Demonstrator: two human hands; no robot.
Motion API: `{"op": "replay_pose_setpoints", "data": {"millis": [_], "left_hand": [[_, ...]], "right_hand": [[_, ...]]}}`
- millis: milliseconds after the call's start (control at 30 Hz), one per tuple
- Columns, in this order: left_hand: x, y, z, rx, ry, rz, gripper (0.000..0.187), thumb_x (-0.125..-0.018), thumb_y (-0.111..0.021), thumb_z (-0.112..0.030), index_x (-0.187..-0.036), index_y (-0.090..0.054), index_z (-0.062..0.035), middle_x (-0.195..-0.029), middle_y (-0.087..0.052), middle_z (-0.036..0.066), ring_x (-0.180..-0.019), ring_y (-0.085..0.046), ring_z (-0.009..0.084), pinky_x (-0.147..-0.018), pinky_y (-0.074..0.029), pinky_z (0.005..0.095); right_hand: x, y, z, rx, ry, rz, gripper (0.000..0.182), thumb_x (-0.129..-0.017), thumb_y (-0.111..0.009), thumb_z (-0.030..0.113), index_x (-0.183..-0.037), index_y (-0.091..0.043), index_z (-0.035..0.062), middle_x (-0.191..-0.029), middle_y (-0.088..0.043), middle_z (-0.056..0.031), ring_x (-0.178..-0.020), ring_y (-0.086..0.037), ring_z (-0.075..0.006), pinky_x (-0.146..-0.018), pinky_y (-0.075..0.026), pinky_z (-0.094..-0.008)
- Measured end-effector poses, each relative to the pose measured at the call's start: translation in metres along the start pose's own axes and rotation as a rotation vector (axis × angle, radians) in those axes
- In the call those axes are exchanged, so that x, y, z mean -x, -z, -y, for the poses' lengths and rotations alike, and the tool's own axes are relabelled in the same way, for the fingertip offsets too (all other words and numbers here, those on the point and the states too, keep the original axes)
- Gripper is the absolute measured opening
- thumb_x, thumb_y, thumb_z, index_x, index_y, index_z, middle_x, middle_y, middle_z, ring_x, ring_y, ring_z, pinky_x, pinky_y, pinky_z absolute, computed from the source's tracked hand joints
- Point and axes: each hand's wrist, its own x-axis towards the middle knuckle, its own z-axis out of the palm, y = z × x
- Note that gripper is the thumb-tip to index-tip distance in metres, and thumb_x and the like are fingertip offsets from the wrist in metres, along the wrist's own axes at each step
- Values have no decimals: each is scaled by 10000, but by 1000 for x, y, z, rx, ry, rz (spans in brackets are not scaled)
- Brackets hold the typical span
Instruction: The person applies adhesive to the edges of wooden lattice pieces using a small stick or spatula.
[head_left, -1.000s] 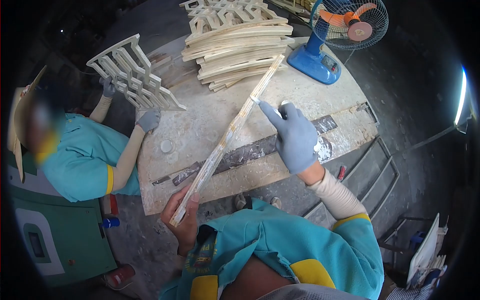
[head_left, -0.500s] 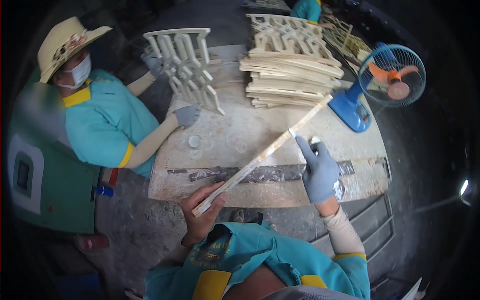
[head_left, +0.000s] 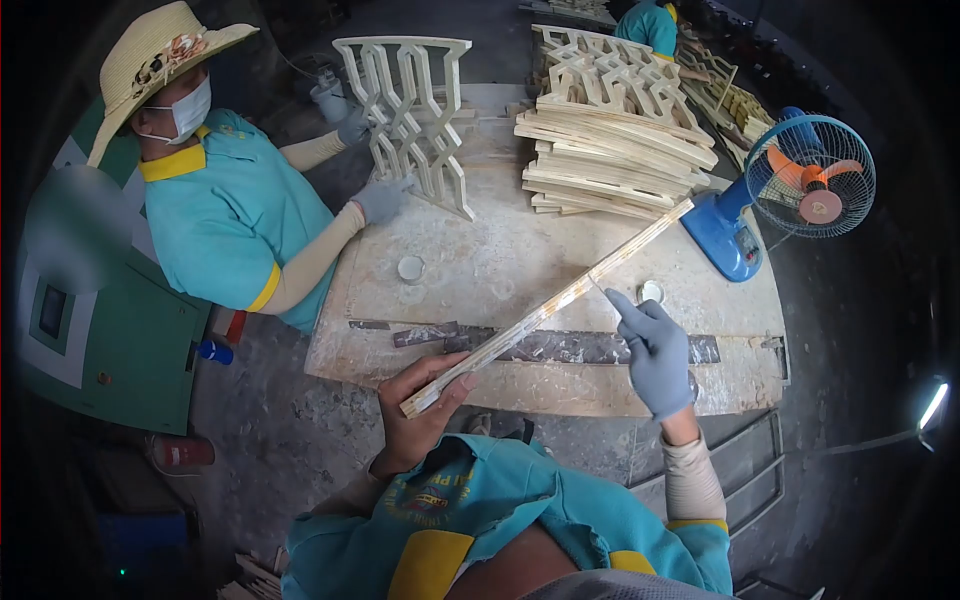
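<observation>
A worn, pale wooden table with a curved edge (head_left: 480, 255) is standing on a stained grey floor (head_left: 280, 390). A green-and-white cabinet (head_left: 140, 340) is standing at the left, near a red cylinder (head_left: 185, 451) lying on its side. A white tube light (head_left: 934, 407) is glowing at the far right, and darkness is filling the outer room.

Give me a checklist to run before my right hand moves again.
- Left hand grips the near end of the wooden piece: ok.
- Gloves on both hands: not ok, the left is bare.
- Right hand touching the piece: cannot tell.
- Small pot seemingly within easy right-hand reach: ok.
- Piece's far end free of the stack: cannot tell, they overlap in view.
- Co-worker's hands apart from the piece: ok.
</observation>
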Motion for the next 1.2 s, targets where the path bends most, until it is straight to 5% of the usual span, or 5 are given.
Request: {"op": "replay_pose_setpoints", "data": {"millis": [200,400,900,1067,1200], "left_hand": [[1,-1,-2,8,12,-2,262,-925,-741,-38,-1172,-713,47,-933,-748,66,-815,-649,55,-702,-519,205],[1,0,-10,0,109,15,262,-922,-742,-40,-1167,-713,48,-934,-742,69,-809,-645,60,-698,-516,205],[14,-6,-1,39,104,2,277,-916,-751,-38,-1178,-709,43,-902,-723,40,-770,-592,26,-650,-458,178],[16,2,5,32,90,51,273,-917,-739,-20,-1176,-703,59,-1044,-752,134,-934,-696,116,-802,-553,250],[12,1,8,33,15,29,272,-913,-740,-13,-1173,-705,58,-1039,-752,130,-921,-697,112,-789,-557,250]], "right_hand": [[-4,-1,5,74,-46,-39,516,-839,-593,-92,-1274,-722,154,-752,-581,-103,-641,-601,-236,-625,-485,-326],[5,15,7,-268,-25,79,531,-836,-593,-93,-1292,-712,151,-782,-593,-115,-655,-604,-230,-646,-491,-326],[15,-31,0,-169,-46,-165,457,-887,-648,-14,-1315,-696,139,-834,-581,-119,-690,-577,-233,-655,-473,-337],[38,-13,-4,-119,-11,-105,444,-886,-652,-11,-1303,-704,135,-804,-559,-115,-680,-558,-228,-649,-463,-335],[40,-6,-7,-110,-90,-65,420,-890,-656,-3,-1282,-718,133,-787,-541,-112,-667,-531,-224,-648,-453,-328]]}}
